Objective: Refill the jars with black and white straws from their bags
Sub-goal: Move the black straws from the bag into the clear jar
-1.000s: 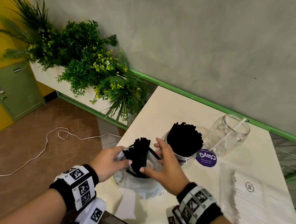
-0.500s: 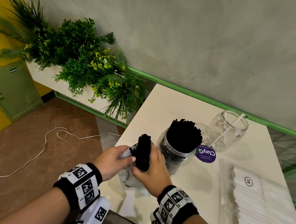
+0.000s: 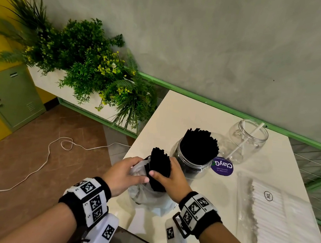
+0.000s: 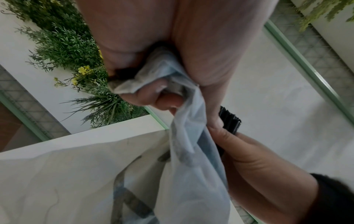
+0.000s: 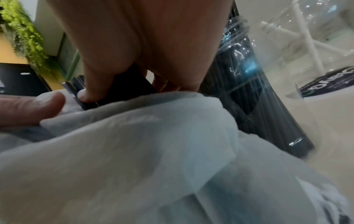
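My right hand [image 3: 167, 177] grips a bundle of black straws [image 3: 159, 164] standing upright out of a crumpled clear plastic bag [image 3: 148, 196] at the table's near left. My left hand [image 3: 125, 173] pinches the bag's rim [image 4: 162, 78] beside the bundle. Just behind stands a clear jar [image 3: 192, 163] packed with black straws [image 3: 199, 144]. Farther right, a second clear jar [image 3: 247, 141] holds a few white straws [image 3: 252, 136]. A flat clear bag of white straws [image 3: 275, 220] lies at the right. In the right wrist view the fingers [image 5: 107, 60] wrap the dark bundle above the bag [image 5: 153, 151].
A purple round sticker [image 3: 222, 166] lies on the white table [image 3: 175, 119] between the jars. A planter of green plants [image 3: 94, 70] stands left of the table by the grey wall. A white cable [image 3: 50, 155] trails on the brown floor, near a green locker [image 3: 11, 91].
My right hand has closed round the black straws, gathering the loose spread into one tight upright bundle. The left hand has kept its hold on the bag's rim.
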